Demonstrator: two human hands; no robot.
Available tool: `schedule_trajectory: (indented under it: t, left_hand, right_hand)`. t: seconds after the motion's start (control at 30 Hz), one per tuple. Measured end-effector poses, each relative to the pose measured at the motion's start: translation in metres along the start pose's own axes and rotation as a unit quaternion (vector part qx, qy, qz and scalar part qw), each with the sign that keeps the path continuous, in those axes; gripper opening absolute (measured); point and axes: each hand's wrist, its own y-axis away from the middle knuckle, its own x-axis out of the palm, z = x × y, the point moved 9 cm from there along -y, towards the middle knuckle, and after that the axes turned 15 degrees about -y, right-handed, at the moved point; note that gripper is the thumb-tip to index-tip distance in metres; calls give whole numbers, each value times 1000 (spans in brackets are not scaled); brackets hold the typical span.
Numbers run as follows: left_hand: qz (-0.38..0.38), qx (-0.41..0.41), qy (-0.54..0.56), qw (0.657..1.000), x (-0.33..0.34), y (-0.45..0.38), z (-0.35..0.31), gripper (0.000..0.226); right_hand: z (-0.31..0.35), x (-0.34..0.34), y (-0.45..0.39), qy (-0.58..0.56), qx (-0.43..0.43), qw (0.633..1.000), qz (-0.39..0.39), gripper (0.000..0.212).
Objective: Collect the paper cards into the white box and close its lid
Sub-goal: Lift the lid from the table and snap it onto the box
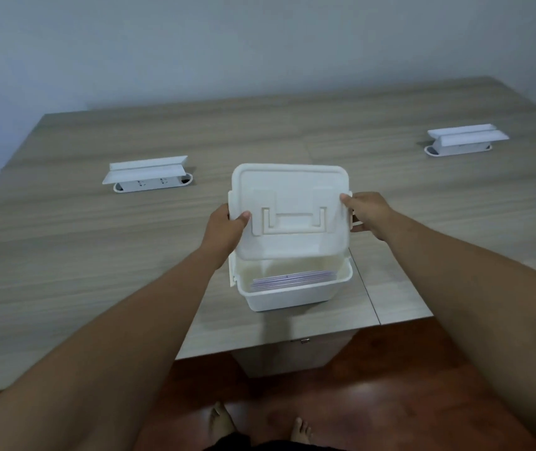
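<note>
A white plastic box (288, 297) stands near the front edge of the wooden table. A stack of paper cards (292, 279) with purple edges lies inside on its bottom. The white lid (292, 190), with a flat handle moulded on top, is held tilted above the box, covering its far part while the near part is uncovered. My left hand (224, 227) grips the lid's left edge, thumb on top. My right hand (366, 211) grips the lid's right edge by a side clip.
Two pop-up socket units with raised white covers sit in the table (97, 255): one at the left (148, 175), one at the far right (466, 139). The table's front edge runs just below the box. My bare feet show on the dark wooden floor (390, 402).
</note>
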Motion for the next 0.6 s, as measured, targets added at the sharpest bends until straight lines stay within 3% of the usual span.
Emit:
schedule_trajectory:
  t: [0.1,0.23,0.37,0.5,0.6]
  left_hand:
    - [-8,-64,-109,992,5,5,30,47]
    - [15,-114,-259,959,15,26,63,59]
    - [-38,-99,-375,921,21,31,65,69]
    - [-46,-58,-451,889,28,24,51,65]
    - [-53,-19,-529,847,26,18,41,58]
  right_hand:
    - [-11,-1,2,57,-8,998,8,21]
    - [-35,4,3,126,6,992,30,29]
    - [-51,3,2,129,2,992,6,28]
    - [-63,-6,-2,139,22,990,-31,31]
    - [-73,-4,-1,129,34,991,-27,33]
